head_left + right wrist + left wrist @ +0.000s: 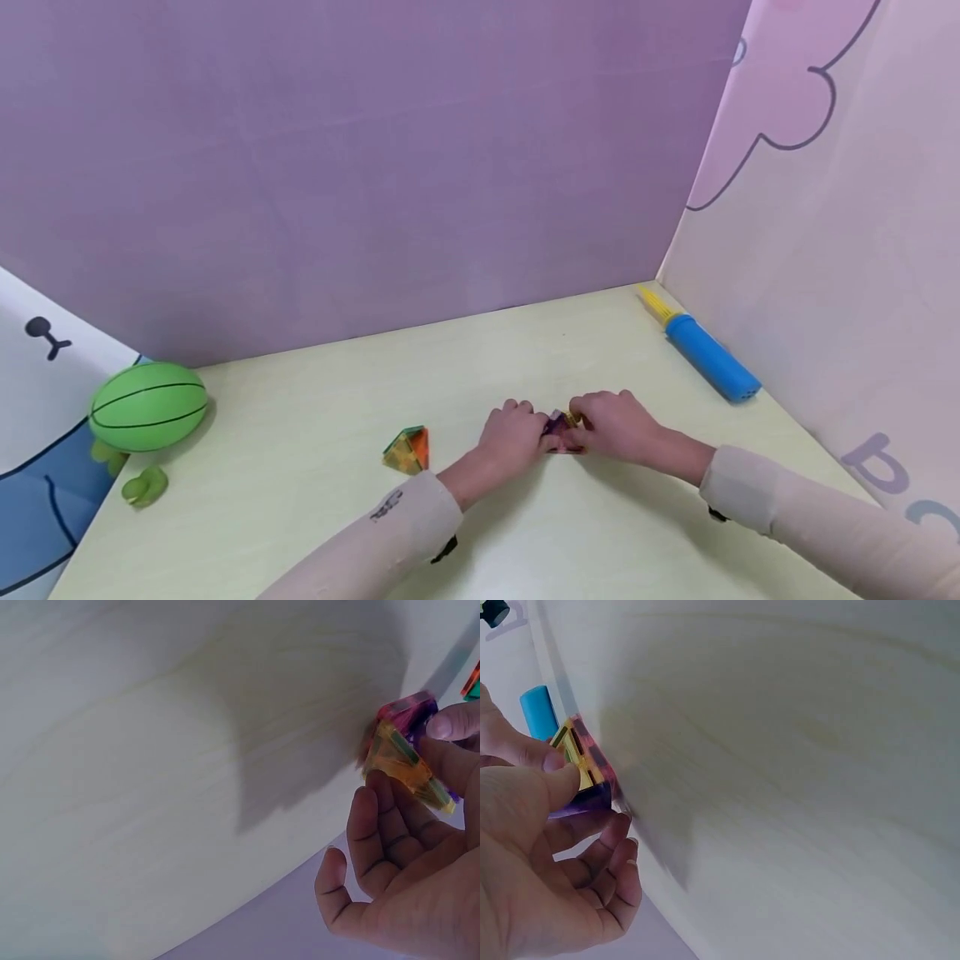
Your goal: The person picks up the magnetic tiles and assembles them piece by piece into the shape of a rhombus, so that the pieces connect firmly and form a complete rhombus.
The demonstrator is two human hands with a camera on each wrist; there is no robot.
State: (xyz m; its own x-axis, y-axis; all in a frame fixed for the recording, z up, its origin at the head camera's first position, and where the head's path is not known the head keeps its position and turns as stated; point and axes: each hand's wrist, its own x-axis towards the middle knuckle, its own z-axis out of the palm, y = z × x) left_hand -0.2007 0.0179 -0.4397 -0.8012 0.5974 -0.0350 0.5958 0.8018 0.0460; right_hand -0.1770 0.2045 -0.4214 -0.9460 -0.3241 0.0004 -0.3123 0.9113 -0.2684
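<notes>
Both hands hold a small cluster of translucent magnetic tiles (566,447) low over the table. My left hand (510,442) pinches it from the left, thumb and fingertips at its purple tile (594,798). From the other side my right hand (618,427) grips it, its fingertips at the yellow tile (401,766). A pink-red tile (405,709) forms the side by the tabletop. Fingers hide part of the cluster. Left of the hands stands a separate pointed shape of yellow, orange and green tiles (405,451), which neither hand touches.
On the table (315,533), a green striped ball (150,407) and a small green toy (145,487) lie at the left. A blue pump (708,357) with a yellow nozzle lies at the back right. A purple wall (375,183) borders the back.
</notes>
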